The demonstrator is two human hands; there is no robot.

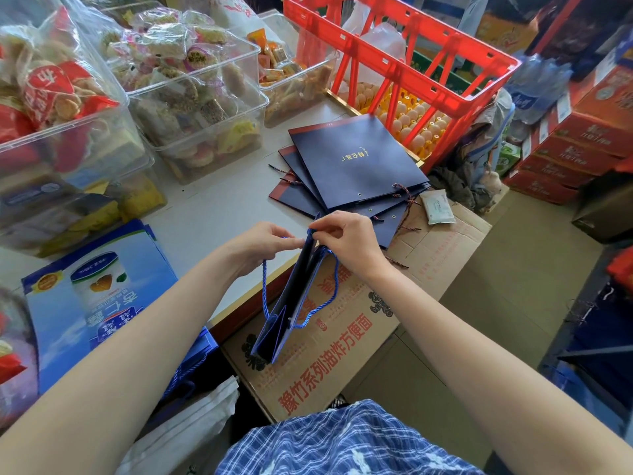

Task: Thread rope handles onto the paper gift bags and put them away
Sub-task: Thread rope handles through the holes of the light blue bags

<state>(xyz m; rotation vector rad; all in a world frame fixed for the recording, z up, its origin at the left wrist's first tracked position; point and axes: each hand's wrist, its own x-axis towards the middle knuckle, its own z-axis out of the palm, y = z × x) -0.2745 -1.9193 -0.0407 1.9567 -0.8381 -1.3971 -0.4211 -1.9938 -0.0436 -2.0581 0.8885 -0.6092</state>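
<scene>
Fingers [310,234] on folded navy bag [291,299]

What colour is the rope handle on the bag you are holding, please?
Bright blue rope handle, clearest in the head view.

Grey counter [219,207] holds clear plastic bins of packaged snacks [191,97] along the far left, and a red crate [404,63] at the far right. A fanned stack of flat navy gift bags [352,166] lies right of centre, its near end overhanging the edge; a blue printed box [92,289] lies flat at the near left. Just beside the counter's near-right edge, a flattened cardboard box [346,341] carries a small white tissue pack [436,207].
</scene>
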